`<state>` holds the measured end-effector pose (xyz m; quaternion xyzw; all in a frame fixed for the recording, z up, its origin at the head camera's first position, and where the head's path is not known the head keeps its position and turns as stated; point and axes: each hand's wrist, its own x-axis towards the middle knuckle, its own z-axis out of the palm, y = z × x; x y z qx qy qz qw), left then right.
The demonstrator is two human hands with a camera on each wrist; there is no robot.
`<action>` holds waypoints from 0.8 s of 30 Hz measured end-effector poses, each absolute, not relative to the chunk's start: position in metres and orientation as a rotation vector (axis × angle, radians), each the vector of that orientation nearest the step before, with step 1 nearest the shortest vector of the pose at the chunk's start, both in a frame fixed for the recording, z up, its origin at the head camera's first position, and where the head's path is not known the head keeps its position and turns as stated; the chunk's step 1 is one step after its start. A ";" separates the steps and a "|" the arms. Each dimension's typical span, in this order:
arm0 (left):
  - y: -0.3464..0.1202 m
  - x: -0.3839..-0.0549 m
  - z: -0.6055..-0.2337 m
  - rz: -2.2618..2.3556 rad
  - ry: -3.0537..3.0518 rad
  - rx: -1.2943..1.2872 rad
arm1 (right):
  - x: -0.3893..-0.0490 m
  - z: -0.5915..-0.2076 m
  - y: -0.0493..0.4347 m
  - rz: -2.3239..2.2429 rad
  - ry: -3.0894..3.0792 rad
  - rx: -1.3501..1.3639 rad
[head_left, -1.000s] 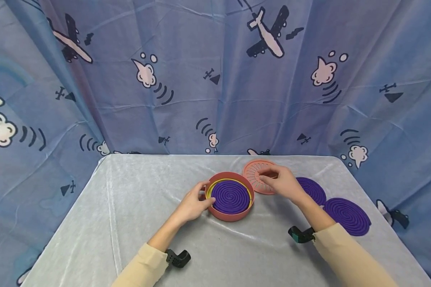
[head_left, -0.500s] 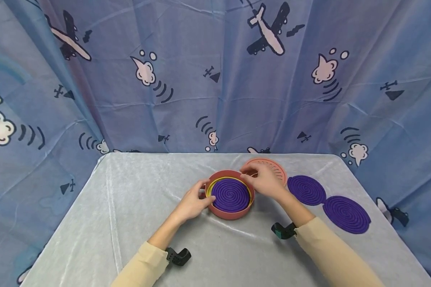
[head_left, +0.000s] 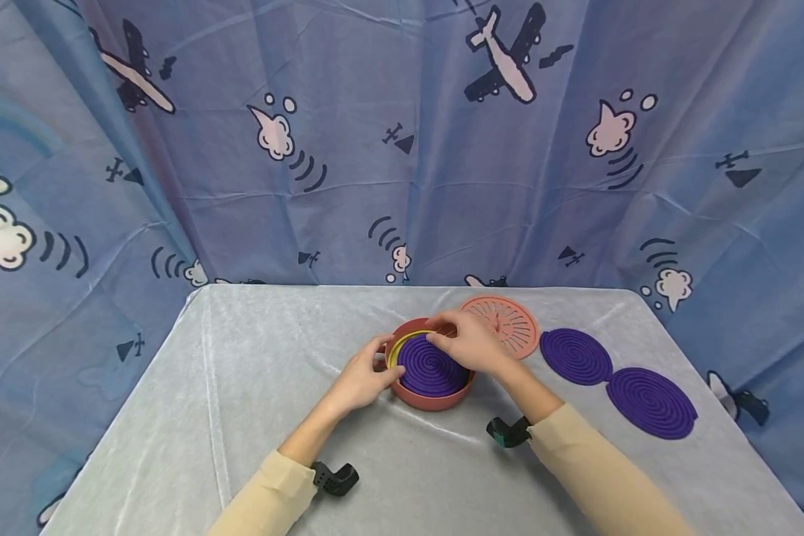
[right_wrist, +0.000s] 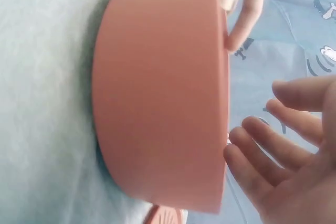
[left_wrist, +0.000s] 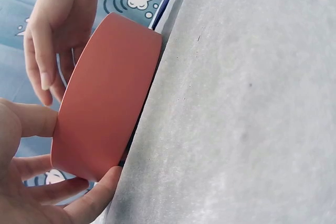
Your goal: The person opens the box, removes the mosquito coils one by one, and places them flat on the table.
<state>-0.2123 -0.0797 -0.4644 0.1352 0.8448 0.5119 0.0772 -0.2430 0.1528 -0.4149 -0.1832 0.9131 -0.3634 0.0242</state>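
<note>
A round reddish box (head_left: 429, 402) stands on the table with a purple spiral coil (head_left: 432, 372) lying inside, and a yellow rim (head_left: 393, 356) shows around the coil. My left hand (head_left: 362, 380) grips the box's left side, its thumb over the rim and fingers along the outer wall (left_wrist: 107, 93). Above the far right part of the box is my right hand (head_left: 472, 344), fingers loosely bent and partly hiding the rim. In the right wrist view that right hand (right_wrist: 289, 156) has spread fingers with nothing between them, beside the box's top edge. Whether it touches the coil cannot be told.
Behind the right hand lies a pink slotted lid (head_left: 512, 324). Two more purple spiral coils, a nearer one (head_left: 651, 402) and a farther one (head_left: 576, 357), lie flat at the right of the table (head_left: 275, 327). A printed curtain (head_left: 348, 186) hangs behind.
My right hand has moved left from over the slotted lid to over the box's right side, uncovering the lid and the farther loose coil. My left hand keeps its hold on the box.
</note>
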 end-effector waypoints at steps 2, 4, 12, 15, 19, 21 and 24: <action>-0.080 -0.212 -0.464 1.532 2.530 0.405 | -0.244 -0.418 0.150 -1.117 2.813 -0.569; -0.079 -0.212 -0.465 1.534 2.529 0.405 | -0.245 -0.421 0.148 -1.120 2.804 -0.574; -0.080 -0.213 -0.466 1.539 2.535 0.411 | -0.254 -0.434 0.143 -1.116 2.780 -0.588; -0.080 -0.213 -0.466 1.544 2.531 0.413 | -0.255 -0.436 0.140 -1.106 2.789 -0.600; -0.080 -0.213 -0.465 1.540 2.524 0.409 | -0.256 -0.436 0.138 -1.078 2.805 -0.589; -0.080 -0.212 -0.465 1.539 2.523 0.412 | -0.256 -0.436 0.137 -1.049 2.804 -0.585; -0.079 -0.212 -0.465 1.539 2.523 0.410 | -0.257 -0.437 0.137 -1.021 2.793 -0.575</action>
